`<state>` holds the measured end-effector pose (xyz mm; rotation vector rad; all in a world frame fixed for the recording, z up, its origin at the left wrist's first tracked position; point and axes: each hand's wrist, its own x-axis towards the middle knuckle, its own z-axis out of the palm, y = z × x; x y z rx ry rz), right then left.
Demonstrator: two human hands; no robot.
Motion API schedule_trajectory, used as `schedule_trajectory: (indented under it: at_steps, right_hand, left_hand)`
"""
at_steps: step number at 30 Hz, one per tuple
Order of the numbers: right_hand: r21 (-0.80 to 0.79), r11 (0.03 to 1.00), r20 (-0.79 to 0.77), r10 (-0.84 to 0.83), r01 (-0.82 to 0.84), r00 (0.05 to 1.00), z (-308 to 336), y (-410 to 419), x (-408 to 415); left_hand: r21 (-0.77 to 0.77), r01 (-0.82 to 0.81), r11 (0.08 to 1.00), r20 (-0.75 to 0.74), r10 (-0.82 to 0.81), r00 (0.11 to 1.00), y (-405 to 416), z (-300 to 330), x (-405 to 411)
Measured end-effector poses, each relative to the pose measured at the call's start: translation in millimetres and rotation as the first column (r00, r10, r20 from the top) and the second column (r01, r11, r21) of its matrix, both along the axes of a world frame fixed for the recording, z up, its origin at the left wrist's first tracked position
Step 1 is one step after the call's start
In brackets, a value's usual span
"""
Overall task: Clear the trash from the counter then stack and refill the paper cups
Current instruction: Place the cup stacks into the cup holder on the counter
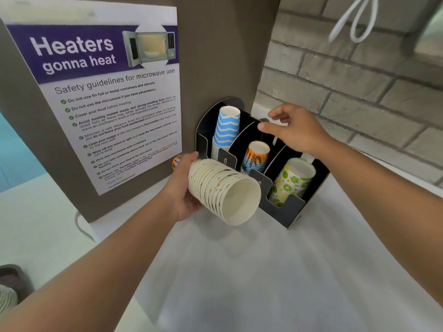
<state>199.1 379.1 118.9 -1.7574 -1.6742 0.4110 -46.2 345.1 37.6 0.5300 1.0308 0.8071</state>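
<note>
My left hand (184,185) is closed round a nested stack of white paper cups with dark flecks (221,191), held on its side just in front of the black three-slot cardboard cup holder (285,212), mouth turned towards me. My right hand (296,130) hangs open above the holder's rear edge, fingers loose, gripping nothing. The holder stands on the white worktop (239,271). Its far slot carries blue-and-white chevron cups (226,127), the middle slot orange-and-blue leaf-print cups (255,155), the near slot green lime-print cups (291,179). In my judgement, the stack should be tipped upright, rims aligned, and lowered squarely into the matching slot while the right hand steadies the holder. I cannot tell which slot matches.
</note>
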Motion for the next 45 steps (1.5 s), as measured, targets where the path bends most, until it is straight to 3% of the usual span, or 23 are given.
schedule_trajectory:
  at_steps: [5,12,20,28,34,39,45]
  right_hand:
    - [-0.067,0.997,0.054,-0.036,0.039,0.998,-5,-24,28]
    - [-0.185,0.982,0.195,0.060,-0.023,0.979,-11,-34,38]
    - [-0.207,0.978,0.163,0.064,-0.029,0.984,-15,-37,41]
    - [-0.205,0.979,0.141,0.048,-0.018,0.989,-16,-34,42]
    - [-0.183,0.983,0.136,0.037,-0.011,0.990,-20,-32,43]
    - [-0.190,0.982,0.135,0.030,-0.004,0.990,-21,-32,45]
    - [-0.171,0.985,0.172,0.036,-0.006,0.985,-23,-31,45]
  left_hand:
    - [0.034,-0.208,0.978,0.138,0.201,0.970,-8,9,14]
    - [0.110,-0.465,0.878,0.266,0.425,0.865,-30,17,22]
    - [0.187,-0.597,0.781,0.352,0.514,0.782,-29,26,24]
    - [0.288,-0.648,0.705,0.267,0.590,0.762,-12,32,44]
    - [0.478,-0.578,0.661,0.090,0.618,0.781,2,34,61]
    - [0.702,-0.346,0.623,-0.120,0.582,0.804,11,43,82]
    - [0.844,-0.052,0.534,-0.277,0.516,0.811,27,59,98]
